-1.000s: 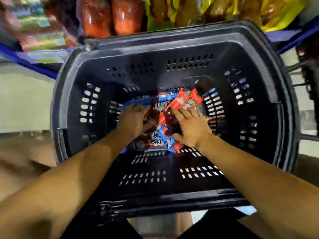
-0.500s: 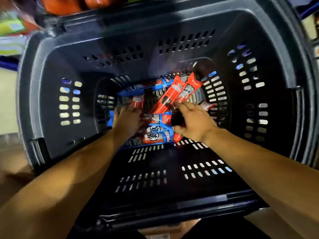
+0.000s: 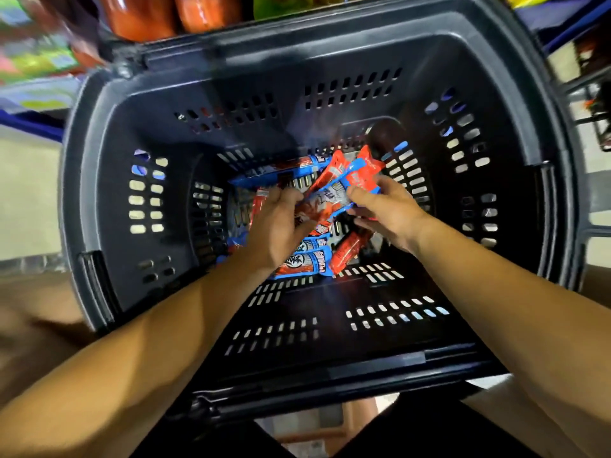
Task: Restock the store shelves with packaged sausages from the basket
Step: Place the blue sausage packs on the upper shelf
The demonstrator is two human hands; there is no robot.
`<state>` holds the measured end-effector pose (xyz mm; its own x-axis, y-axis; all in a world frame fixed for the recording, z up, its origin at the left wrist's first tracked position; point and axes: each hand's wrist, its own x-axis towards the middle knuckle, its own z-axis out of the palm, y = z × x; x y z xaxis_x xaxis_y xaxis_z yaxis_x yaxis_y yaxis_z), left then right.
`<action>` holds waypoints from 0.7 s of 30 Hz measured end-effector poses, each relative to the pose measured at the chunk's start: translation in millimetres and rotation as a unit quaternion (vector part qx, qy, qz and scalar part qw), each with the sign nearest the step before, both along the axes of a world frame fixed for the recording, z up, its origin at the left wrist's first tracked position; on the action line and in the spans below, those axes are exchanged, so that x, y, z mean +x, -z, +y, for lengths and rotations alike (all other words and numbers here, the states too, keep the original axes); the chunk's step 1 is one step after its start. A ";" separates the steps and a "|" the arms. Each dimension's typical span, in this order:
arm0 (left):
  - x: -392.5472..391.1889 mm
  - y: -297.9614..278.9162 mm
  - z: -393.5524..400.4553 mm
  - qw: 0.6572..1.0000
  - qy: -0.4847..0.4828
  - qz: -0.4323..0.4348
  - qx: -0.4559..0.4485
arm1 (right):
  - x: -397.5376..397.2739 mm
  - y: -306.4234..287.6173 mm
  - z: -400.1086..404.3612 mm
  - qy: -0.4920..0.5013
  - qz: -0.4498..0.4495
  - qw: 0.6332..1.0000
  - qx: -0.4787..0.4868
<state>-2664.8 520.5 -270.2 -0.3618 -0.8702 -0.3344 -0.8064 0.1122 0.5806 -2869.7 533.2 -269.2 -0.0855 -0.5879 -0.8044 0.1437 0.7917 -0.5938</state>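
Observation:
A dark plastic basket [image 3: 109, 200] fills the view, and both my hands reach down into it. Several red and blue sausage packs [image 3: 307, 264] lie on its bottom. My right hand [image 3: 386, 213] grips a bunch of the packs [image 3: 337, 190], lifted a little off the pile, its thumb on top of them. My left hand [image 3: 277, 226] holds the near end of the same bunch, fingers curled round it. More packs [image 3: 281, 175] lie flat toward the far wall, partly hidden by my hands.
Behind the basket's far rim hang orange-red [image 3: 165, 14] and green-yellow snack bags on a shelf. A blue shelf edge [image 3: 29, 120] runs at the left and another at the top right. Pale floor shows on both sides.
My hands were pressing flat on the pile. Both have closed round a bunch of packs and raised it off the basket bottom. The camera has shifted slightly.

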 end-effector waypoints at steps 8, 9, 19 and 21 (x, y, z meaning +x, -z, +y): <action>8.4 -8.2 0.1 0.971 -0.037 0.096 0.216 | -15.4 -24.4 -29.5 0.074 -0.013 0.992 -0.101; 12.6 -7.6 1.0 0.960 -0.021 0.103 0.260 | -15.7 -26.3 -30.8 0.091 -0.006 0.990 -0.103; -9.0 -9.8 4.1 0.942 -0.050 0.161 0.292 | 16.0 -12.9 0.7 -0.063 -0.061 0.996 0.009; -9.7 -3.5 -1.0 0.940 -0.037 0.160 0.298 | 13.2 -8.7 0.0 -0.046 -0.066 0.997 0.010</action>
<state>-2674.4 519.5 -266.7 -0.4728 -0.5886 -0.6557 -0.5731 -0.3599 0.7362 -2856.5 533.2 -260.4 0.0755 -0.5721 -0.8167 0.1455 0.8166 -0.5586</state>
